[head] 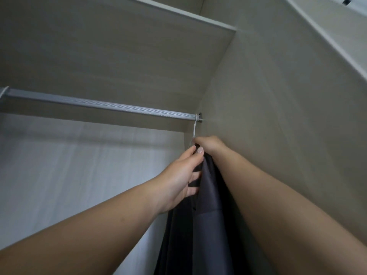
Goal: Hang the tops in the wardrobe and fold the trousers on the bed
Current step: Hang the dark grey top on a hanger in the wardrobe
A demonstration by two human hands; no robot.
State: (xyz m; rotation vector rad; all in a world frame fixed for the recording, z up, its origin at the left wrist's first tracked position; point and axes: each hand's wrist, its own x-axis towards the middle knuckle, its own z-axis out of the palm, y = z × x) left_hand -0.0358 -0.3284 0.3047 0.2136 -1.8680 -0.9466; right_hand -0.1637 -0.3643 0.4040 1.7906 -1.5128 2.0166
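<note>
A dark grey top hangs from a white hanger hook that sits over the right end of the grey wardrobe rail. My right hand grips the top's neck just under the hook, close to the wardrobe's right wall. My left hand holds the left side of the top, thumb up by the collar and fingers curled into the fabric. The hanger's body is hidden under the cloth.
The rail runs left from the right side wall, bare along its visible length. A shelf lies above it. The pale back panel shows below the rail.
</note>
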